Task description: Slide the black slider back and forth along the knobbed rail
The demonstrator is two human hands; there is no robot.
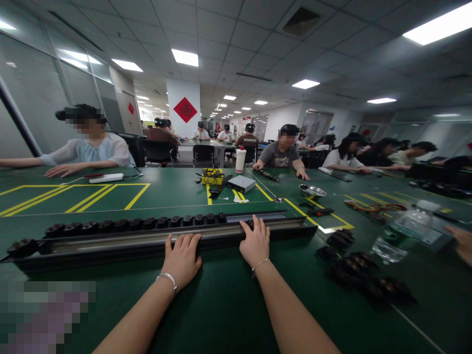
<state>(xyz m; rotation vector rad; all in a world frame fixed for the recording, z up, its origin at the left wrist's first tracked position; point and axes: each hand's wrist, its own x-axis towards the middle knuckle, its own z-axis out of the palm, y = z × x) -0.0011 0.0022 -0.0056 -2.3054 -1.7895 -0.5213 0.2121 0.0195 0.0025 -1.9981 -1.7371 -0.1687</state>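
Green table (221,314): bears the rail (121,242), which lies from ten to one o'clock, perhaps lengthwise so both hands can meet it.
Left hand (183,255): eleven o'clock, fingers over the rail's near wall, likely steadying it; whether it grips, one cannot tell.
Right hand (256,242): half past twelve, thumb and fingers about a dark block (250,224), mostly hidden, at the rail.
Row (143,223): blocks along the rail's far side, seemingly kept in order.
Pile (361,270): two o'clock, loose, probably there for easy reach.
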